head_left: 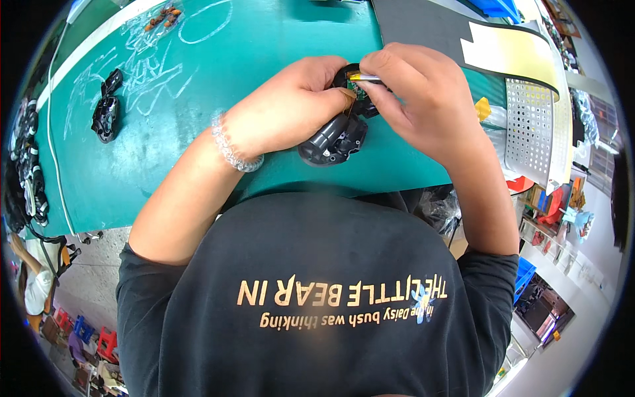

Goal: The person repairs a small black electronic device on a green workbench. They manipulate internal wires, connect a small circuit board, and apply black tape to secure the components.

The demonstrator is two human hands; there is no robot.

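Nearest is the person's black shirt [311,245], with pale letters on the chest. Just past it is the near edge of the green table [99,192]. Over this edge, a little right of the middle, is a black casing [333,147], with its wide rounded part on the near side. The left hand [291,102], with a clear bead bracelet [231,149] on the wrist, is closed around the left side of the casing, the thumb lying on top. At the far end of the casing a small green circuit board [361,94] shows between the hands. The right hand [413,92] comes from the right and pinches a slim tool [365,77] between thumb and fingers. Its tip points left, over the board; whether it touches, I cannot tell.

On the left of the table, well apart from the hands, lies a second black casing [106,116]. On the right stands a white panel [529,129] full of round holes, with a yellow sheet [506,54] at its far end. Farther, a dark mat [423,30] lies right of the middle. At the far left is a clear bag [164,20] with small orange-brown pieces.
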